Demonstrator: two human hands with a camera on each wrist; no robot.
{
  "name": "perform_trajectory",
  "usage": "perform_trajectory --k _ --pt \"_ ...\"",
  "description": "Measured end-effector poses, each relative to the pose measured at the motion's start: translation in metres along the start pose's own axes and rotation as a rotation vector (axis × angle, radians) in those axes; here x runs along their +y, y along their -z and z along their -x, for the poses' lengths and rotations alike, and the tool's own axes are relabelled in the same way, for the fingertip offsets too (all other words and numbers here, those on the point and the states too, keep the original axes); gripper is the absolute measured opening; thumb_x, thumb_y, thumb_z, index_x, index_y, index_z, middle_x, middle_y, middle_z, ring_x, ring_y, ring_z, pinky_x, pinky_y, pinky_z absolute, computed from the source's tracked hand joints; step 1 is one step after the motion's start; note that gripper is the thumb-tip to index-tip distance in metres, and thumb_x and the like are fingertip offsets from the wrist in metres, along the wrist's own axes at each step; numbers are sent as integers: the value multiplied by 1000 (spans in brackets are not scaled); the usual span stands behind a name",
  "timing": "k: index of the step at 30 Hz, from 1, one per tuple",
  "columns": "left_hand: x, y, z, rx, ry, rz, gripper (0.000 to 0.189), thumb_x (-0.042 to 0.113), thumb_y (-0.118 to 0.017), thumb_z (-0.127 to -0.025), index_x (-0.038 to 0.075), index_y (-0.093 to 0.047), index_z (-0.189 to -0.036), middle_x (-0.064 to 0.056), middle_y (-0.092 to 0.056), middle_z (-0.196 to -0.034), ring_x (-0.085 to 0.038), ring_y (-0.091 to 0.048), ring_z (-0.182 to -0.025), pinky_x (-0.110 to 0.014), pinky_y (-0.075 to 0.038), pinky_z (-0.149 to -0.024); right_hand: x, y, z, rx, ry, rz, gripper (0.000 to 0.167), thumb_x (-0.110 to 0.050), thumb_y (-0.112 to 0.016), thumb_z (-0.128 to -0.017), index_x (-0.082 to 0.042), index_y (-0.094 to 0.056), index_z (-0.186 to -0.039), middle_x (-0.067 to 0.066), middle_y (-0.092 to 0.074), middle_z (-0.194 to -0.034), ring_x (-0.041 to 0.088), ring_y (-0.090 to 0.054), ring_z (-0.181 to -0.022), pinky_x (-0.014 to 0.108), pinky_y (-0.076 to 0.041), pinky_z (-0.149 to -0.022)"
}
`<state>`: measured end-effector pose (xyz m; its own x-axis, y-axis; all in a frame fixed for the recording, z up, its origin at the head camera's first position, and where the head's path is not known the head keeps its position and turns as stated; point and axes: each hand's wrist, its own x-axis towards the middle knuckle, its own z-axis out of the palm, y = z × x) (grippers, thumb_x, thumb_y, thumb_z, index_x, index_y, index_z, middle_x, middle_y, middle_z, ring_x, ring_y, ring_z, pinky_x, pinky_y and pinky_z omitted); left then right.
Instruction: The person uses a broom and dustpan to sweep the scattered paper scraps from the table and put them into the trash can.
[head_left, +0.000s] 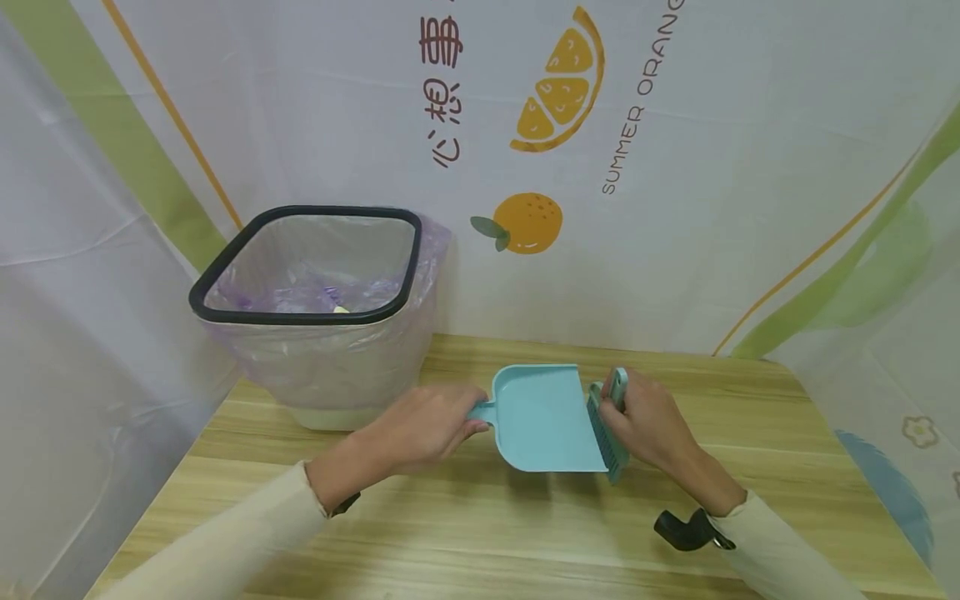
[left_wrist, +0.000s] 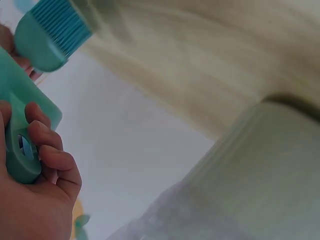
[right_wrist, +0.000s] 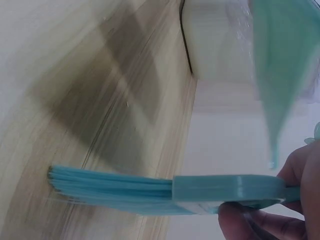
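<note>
My left hand [head_left: 431, 427] grips the short handle of a light-blue dustpan [head_left: 546, 418], its fingers curled round the handle [left_wrist: 22, 157] in the left wrist view. No debris shows on the pan, and a shadow below suggests it is raised off the table. To its right, my right hand [head_left: 651, 421] holds a matching hand brush [head_left: 609, 442] by the handle. The brush stands beside the pan's straight front edge. In the right wrist view its blue bristles [right_wrist: 110, 187] point down to the wooden surface; whether they touch it I cannot tell.
A pale bin [head_left: 352, 367] with a black rim and clear purplish liner stands at the table's back left; crumpled liner and a small yellow bit show inside. Behind the wooden table [head_left: 450, 533] hangs a white curtain [head_left: 675, 250] printed with oranges.
</note>
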<state>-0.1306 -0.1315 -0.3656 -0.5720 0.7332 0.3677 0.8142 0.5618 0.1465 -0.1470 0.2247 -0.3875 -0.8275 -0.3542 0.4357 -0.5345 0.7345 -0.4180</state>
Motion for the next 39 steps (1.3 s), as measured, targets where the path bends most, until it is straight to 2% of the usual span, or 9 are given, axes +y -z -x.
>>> perform_trajectory --k 8,17,23,31,35,39 --pt "-9 -26 0 -81 31 62 25 23 -66 -113 1 -65 -126 -1 -68 -103 -13 -61 -86 -34 -56 -74 -1 -1 0 -3 -3 -10 13 -1 -57 -97 -11 -62 -90 -10 -46 -67 7 -44 -59 28 -45 -53" --pt "-20 -47 -2 -156 62 99 26 22 -61 -115 0 -64 -128 -3 -69 -103 -15 -63 -87 -38 -57 -79 -3 0 0 -10 2 0 11 -2 -59 -98 -11 -63 -92 -10 -51 -71 8 -50 -63 29 -47 -57" --pt "-25 -56 -6 -218 84 99 31 26 -59 -116 -1 -63 -132 -2 -68 -104 -16 -63 -89 -38 -57 -81 -6 2 -2 -47 -5 20 10 -3 -59 -101 -10 -64 -95 -8 -54 -75 9 -49 -64 29 -44 -57" --pt "-30 -64 -10 -273 101 97 34 26 -57 -117 -2 -61 -135 -8 -72 -114 -23 -70 -102 -42 -59 -91 -8 8 -2 -65 -16 43 10 -5 -60 -104 -10 -65 -97 -8 -51 -73 7 -42 -60 28 -38 -54" --pt "-31 -65 -10 -291 110 111 35 26 -56 -118 -3 -61 -137 -11 -72 -120 -25 -71 -108 -44 -59 -95 -10 10 -2 -47 39 66 5 -6 -64 -105 -9 -67 -102 -6 -58 -77 5 -43 -61 28 -38 -53" --pt "-32 -67 -11 -309 123 130 36 27 -55 -118 -1 -61 -138 -9 -72 -120 -25 -71 -110 -44 -58 -97 -11 6 -1 -2 220 103 13 -1 -73 -99 -11 -67 -104 -3 -68 -86 4 -46 -64 27 -42 -55"
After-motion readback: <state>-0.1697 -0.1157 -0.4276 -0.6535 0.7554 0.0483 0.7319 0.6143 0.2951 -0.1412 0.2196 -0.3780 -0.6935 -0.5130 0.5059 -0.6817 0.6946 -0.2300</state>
